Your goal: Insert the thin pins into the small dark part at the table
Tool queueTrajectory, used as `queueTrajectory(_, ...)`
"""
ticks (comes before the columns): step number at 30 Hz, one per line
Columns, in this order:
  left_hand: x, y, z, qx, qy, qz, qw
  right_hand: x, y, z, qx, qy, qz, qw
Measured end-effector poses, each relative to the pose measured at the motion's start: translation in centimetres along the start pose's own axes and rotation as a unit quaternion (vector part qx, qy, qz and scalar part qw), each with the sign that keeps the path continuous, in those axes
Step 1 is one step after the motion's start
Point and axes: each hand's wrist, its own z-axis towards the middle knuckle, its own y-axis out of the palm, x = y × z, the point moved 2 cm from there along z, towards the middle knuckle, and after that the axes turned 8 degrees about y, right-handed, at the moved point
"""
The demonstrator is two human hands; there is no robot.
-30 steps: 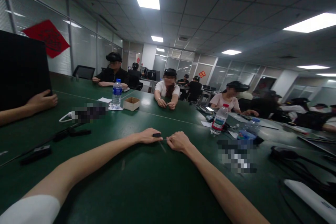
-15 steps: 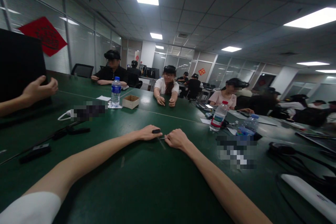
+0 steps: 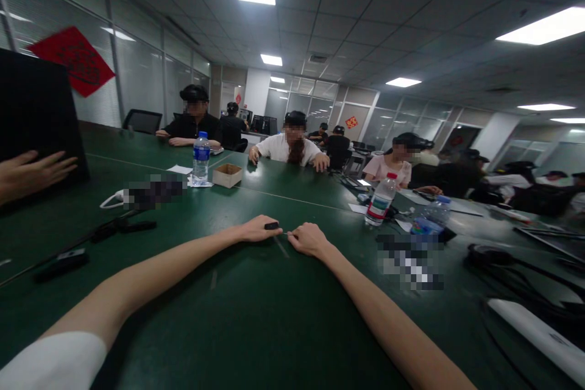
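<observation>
My left hand (image 3: 256, 229) rests over the green table (image 3: 274, 329), closed around a small black piece (image 3: 271, 226) whose kind I cannot make out. Just to its right, my right hand (image 3: 309, 238) is closed in a pinch. A thin light sliver shows in the narrow gap between the two hands, at the right fingertips; whether it joins the black piece cannot be seen. The inner fingers of both hands are mostly hidden.
Ahead stand a small open box (image 3: 227, 175) and a blue-capped bottle (image 3: 201, 159). A red-capped bottle (image 3: 381, 200), another bottle (image 3: 431, 217) and black cables (image 3: 503, 265) lie rightward. At left, another person's hand (image 3: 39, 173) touches a black panel (image 3: 36, 116). Several people sit around.
My hands stay nearly in place; less of the thin sliver shows between them. The person opposite has spread their hands apart. The hand at the left has moved lower on the black panel.
</observation>
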Motion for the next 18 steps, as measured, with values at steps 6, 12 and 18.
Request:
queueTrajectory(6,0.29,-0.16,-0.06,-0.006,0.004,-0.002,1.0,0.09,0.06,-0.12,-0.001,0.014,0.011,1.0)
queueTrajectory(12,0.42,-0.2,-0.1,-0.009,-0.002,-0.002,1.0,0.13,-0.02,-0.23,-0.002,0.033,0.014,0.999)
queueTrajectory(18,0.57,-0.28,-0.08,-0.011,0.004,-0.002,1.0,0.17,-0.2,-0.3,0.004,0.022,0.027,0.999)
